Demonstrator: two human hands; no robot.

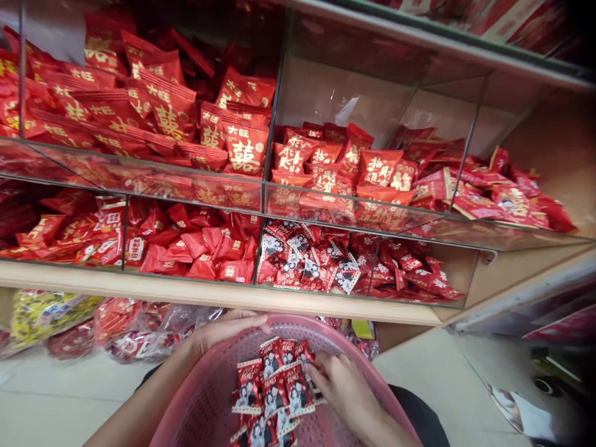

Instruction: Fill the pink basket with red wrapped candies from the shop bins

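A pink perforated basket (195,385) stands at the bottom centre, below the shelf front. My left hand (228,329) grips its far rim on the left side, with fingers over the edge. Inside lie several small red packets (274,391) with black-and-white couple pictures and cream edges. My right hand (342,385) is in the basket at the right of these packets, its fingers curled against the edge of the pile. Whether it pinches one of them cannot be made out.
Glass-fronted shelf compartments hold red packets with gold lettering (244,146), and matching couple-print packets (310,264) lie in the lower row. A wooden shelf edge (139,285) runs above the basket. Bagged goods (51,313) lie on the tiled floor (447,379) beneath.
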